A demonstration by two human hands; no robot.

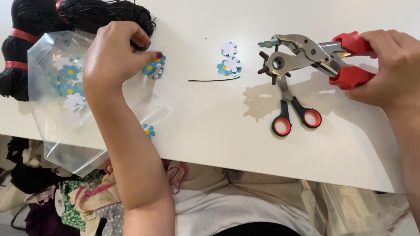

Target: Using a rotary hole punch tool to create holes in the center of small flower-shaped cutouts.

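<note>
Closest to the lens, the person's left forearm rises over the near edge of the white tabletop point(210, 131), ending in the left hand point(111, 59). Its fingers point(146, 57) are pinched nearly shut, thumb and forefinger tips meeting on a small cluster of blue-and-white paper flower cutouts point(154, 70) that rests on the tabletop just under the fingertips.

Count the flowers: one blue paper flower with a yellow centre point(148, 130) lies alone beside the left forearm; a pile of about three blue and white paper flowers point(229, 61) sits well to the right of the left fingers; one more blue flower point(266, 44) sits at the nose of the punch. Under the left wrist, one clear plastic bag point(65, 113) holds many more flowers, too overlapped to count.

Beyond the left knuckles, two bundles of black cord bound with red bands point(39, 26). One short black cord piece point(214, 80) lies between the two hands.

Over on the right, the right hand point(389, 70) has its fingers point(385, 39) wrapped around the two red handles of one silver rotary hole punch point(302, 57), gripping it just above the tabletop. Below the punch, one pair of black-and-red-handled scissors point(292, 111) lies closed, apart from both hands.
</note>
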